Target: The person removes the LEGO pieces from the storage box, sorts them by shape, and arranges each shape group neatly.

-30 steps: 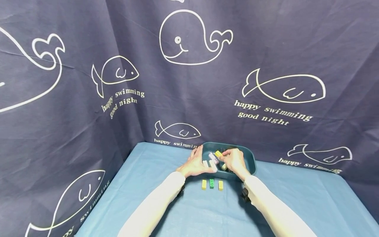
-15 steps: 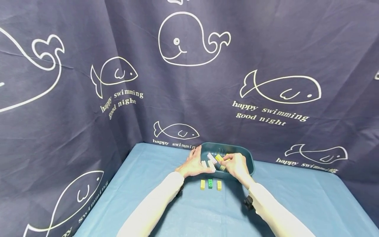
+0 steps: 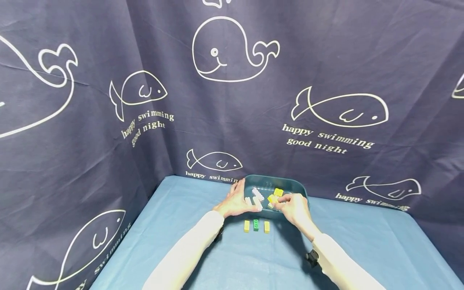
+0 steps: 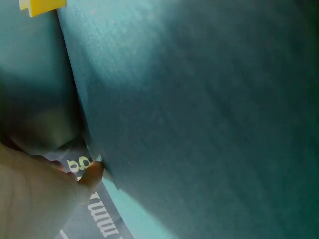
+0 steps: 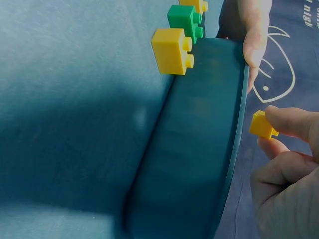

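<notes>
My right hand (image 3: 297,211) pinches a yellow toy brick (image 5: 261,124) between thumb and fingertips, above the front right part of a dark teal bin (image 3: 302,188). At the bin's left end, my left hand (image 3: 235,201) holds the side, its thumb over the front rim. Inside lie several whitish bricks (image 3: 258,194) near the left hand and another yellow brick (image 3: 278,192) behind the pinched one; the right hand hides part of the contents. In front of the bin stand a yellow brick (image 3: 247,226), a green brick (image 3: 256,224) and a second yellow brick (image 5: 168,52), spaced in a row.
A blue cloth (image 3: 246,262) covers the table. Behind the bin hangs a dark blue curtain (image 3: 232,121) with white whale and fish drawings, close to the bin's back rim. Another curtain panel (image 3: 83,161) stands along the left side.
My right hand has moved slightly right and toward me inside the bin, still pinching the yellow brick. The other yellow brick shows more now. The left hand stays on the bin.
</notes>
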Tool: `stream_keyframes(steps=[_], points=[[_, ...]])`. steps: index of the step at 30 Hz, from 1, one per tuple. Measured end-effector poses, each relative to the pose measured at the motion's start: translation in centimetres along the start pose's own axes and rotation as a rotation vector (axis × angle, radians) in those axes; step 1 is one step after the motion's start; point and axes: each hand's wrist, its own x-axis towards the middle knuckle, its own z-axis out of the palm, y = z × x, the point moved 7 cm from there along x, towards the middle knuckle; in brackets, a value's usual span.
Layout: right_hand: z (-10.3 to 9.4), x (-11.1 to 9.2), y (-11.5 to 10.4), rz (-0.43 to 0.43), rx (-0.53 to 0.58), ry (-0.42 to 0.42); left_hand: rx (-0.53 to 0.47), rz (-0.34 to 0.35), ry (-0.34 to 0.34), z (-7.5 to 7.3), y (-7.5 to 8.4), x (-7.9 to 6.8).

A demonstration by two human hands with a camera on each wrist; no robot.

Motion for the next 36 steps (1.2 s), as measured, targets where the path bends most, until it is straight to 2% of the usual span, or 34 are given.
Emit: stream_keyframes(steps=[8,24,30,36], points=[[-0.5,-1.4,0.7,0.047,0.015,-0.037,-0.001,0.005,0.0,0.2,-0.2,0.2],[-1.3,-4.1,1.7,0.05,0.035,-0.02,-0.021,0.006,-0.004,-0.1,0.1,-0.1],[-1.2,-5.0,2.5,0.09,0.035,-0.027,-0.003,0.01,-0.004,0.0,0.1,0.0],[-1.2,-5.9,2.6,0.069,0.028,-0.016,-0.02,0.013,0.004,0.1,0.0,0.0]])
